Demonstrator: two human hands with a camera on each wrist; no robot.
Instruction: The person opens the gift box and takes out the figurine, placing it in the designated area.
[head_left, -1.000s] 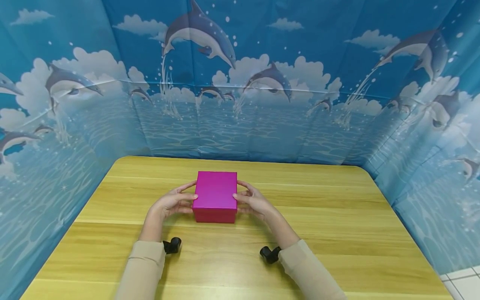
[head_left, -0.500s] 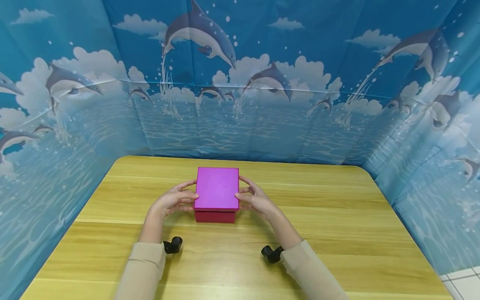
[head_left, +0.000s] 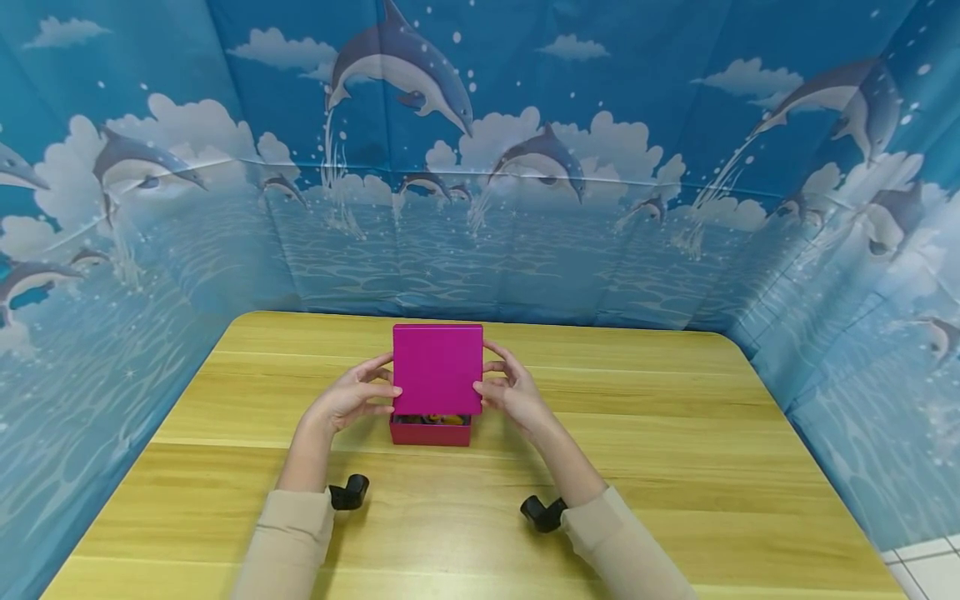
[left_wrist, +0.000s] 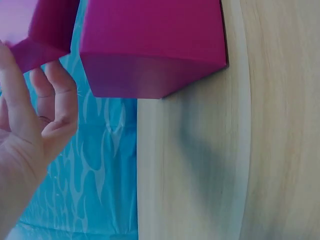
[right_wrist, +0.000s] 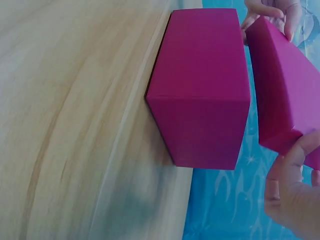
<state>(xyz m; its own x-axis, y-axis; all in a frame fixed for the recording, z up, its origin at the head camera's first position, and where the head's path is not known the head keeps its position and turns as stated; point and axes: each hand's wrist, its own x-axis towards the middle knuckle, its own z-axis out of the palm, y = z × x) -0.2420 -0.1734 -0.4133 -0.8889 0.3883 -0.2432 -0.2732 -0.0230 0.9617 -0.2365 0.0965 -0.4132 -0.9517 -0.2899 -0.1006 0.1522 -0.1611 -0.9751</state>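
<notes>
A square magenta lid (head_left: 438, 369) is raised off its box (head_left: 431, 435) and tilted, its top turned toward me in the head view. My left hand (head_left: 349, 398) grips the lid's left side, thumb near the lower corner. On the opposite side my right hand (head_left: 517, 396) holds it the same way. Below the lid's near edge, small yellow and dark things (head_left: 442, 420) show inside the box; what they are is too small to tell. Both wrist views show a gap between the lid (right_wrist: 285, 90) and the box (right_wrist: 200, 90), which stands on the table.
The box stands on a yellow wood-grain table (head_left: 637, 433). A blue curtain printed with dolphins (head_left: 480, 250) hangs round the back and sides. Black wrist-worn devices (head_left: 349, 492) jut inward from both sleeves.
The lid, which covered the box a second ago, has been lifted by both hands and tipped, near edge toward me. The box's front and some contents now show; the box has stayed in place.
</notes>
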